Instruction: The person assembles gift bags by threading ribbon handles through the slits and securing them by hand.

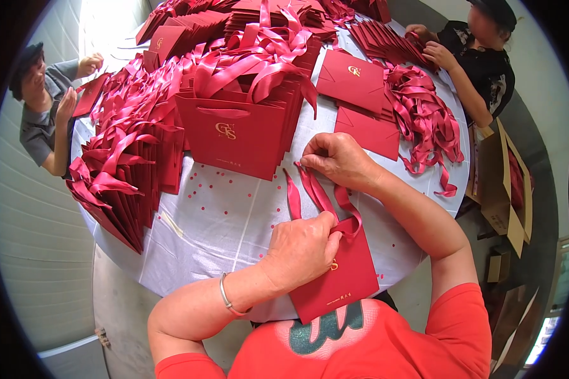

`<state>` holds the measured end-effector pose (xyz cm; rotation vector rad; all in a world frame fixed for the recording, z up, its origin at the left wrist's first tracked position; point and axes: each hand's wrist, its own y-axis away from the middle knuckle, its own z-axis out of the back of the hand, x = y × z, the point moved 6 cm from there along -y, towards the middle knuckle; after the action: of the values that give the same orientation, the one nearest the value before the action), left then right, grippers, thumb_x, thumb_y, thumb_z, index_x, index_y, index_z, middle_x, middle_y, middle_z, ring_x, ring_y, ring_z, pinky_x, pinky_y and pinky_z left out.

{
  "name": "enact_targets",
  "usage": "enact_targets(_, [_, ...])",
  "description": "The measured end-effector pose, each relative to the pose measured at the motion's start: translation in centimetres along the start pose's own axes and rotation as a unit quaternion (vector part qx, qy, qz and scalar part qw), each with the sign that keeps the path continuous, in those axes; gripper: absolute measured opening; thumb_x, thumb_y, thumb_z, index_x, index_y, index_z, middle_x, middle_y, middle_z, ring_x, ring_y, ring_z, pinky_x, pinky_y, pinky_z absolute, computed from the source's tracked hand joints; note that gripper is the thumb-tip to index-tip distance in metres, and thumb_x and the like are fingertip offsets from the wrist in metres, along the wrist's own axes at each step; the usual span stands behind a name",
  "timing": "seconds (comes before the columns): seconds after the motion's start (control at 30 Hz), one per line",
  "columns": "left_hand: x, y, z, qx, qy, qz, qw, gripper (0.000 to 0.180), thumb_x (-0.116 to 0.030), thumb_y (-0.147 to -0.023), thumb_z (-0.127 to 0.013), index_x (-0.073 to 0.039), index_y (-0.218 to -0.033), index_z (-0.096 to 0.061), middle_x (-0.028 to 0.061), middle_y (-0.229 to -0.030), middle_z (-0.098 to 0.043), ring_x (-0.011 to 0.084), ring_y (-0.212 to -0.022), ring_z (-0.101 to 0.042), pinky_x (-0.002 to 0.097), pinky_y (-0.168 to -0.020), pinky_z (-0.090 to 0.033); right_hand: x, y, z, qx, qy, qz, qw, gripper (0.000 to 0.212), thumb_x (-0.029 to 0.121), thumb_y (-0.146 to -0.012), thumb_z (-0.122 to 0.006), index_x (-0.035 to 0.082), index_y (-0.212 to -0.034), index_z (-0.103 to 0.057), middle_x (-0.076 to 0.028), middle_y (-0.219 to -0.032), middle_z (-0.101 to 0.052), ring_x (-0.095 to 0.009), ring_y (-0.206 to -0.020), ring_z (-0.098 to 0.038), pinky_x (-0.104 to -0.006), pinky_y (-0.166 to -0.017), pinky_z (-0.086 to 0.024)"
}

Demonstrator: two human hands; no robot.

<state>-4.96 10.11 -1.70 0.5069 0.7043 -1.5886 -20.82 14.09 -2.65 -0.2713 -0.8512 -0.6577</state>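
Observation:
A flat red paper gift bag (344, 278) lies at the near edge of the round white-covered table (215, 221). My left hand (303, 247) presses down on the bag's top edge and pinches the red satin ribbon (313, 192) where it enters the bag. My right hand (336, 159) is closed on the ribbon's upper ends, pulling them away from the bag. The ribbon runs taut between both hands.
A stack of finished red bags with ribbon handles (240, 126) stands just beyond my hands, and more are piled at left (123, 183). Flat bags (354, 79) and loose ribbons (423, 120) lie at right. One person (44, 107) works at left, another (480, 63) at far right. An open cardboard box (502, 183) sits beside the table.

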Motion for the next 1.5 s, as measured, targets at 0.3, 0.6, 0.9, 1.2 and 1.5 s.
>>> enact_targets(0.3, [-0.1, 0.0, -0.2, -0.011, 0.0, -0.005, 1.0, 0.018, -0.022, -0.088, -0.068, -0.005, -0.088, -0.061, 0.015, -0.068, -0.065, 0.0347, -0.062, -0.066, 0.0447, -0.057, -0.052, 0.1, -0.1, 0.3, -0.043, 0.052, 0.009, 0.998, 0.022, 0.025, -0.085, -0.072, 0.004, -0.09, -0.075, -0.016, -0.084, -0.072, -0.031, -0.08, -0.071, -0.0412, -0.074, -0.054])
enact_targets(0.6, [0.3, -0.1, 0.1, -0.008, 0.02, 0.027, 0.999, 0.018, -0.022, -0.087, -0.068, -0.005, -0.087, -0.063, 0.0151, -0.07, -0.067, 0.036, -0.066, -0.067, 0.0461, -0.06, -0.052, 2.1, 4.5, 3.9, -0.063, 0.184, -0.001, 0.981, 0.034, 0.034, -0.09, -0.07, 0.002, -0.078, -0.074, -0.014, -0.068, -0.068, -0.02, -0.059, -0.064, -0.0331, -0.057, -0.049])
enact_targets(0.9, [0.2, -0.1, 0.2, 0.004, 0.041, 0.049, 0.998, 0.018, -0.02, -0.086, -0.067, -0.005, -0.092, -0.06, 0.0157, -0.069, -0.066, 0.036, -0.066, -0.066, 0.0466, -0.061, -0.051, -1.8, 9.3, 1.8, 0.06, -0.149, -0.205, 0.965, 0.026, 0.023, -0.085, -0.08, 0.001, -0.078, -0.07, 0.004, -0.068, -0.062, -0.004, -0.059, -0.051, -0.0232, -0.051, -0.037])
enact_targets(1.2, [0.4, -0.3, -0.2, 0.016, 0.022, 0.057, 0.998, 0.021, -0.02, -0.086, -0.067, -0.003, -0.095, -0.057, 0.0151, -0.071, -0.067, 0.0357, -0.067, -0.066, 0.0466, -0.062, -0.05, 0.8, 11.1, 3.0, -0.074, -0.52, -0.013, 0.851, 0.011, 0.008, -0.085, -0.069, 0.003, -0.091, -0.061, 0.0, -0.079, -0.06, -0.004, -0.061, -0.046, -0.0206, -0.054, -0.034])
enact_targets(1.5, [0.5, -0.1, -0.2, 0.004, 0.004, 0.06, 0.998, 0.02, -0.02, -0.087, -0.066, -0.003, -0.094, -0.059, 0.017, -0.074, -0.067, 0.0362, -0.068, -0.067, 0.0468, -0.064, -0.051, 5.6, 13.7, 2.9, -0.073, -0.504, 0.162, 0.845, 0.02, -0.007, -0.086, -0.065, 0.002, -0.101, -0.053, -0.017, -0.098, -0.069, -0.016, -0.087, -0.067, -0.03, -0.075, -0.054])
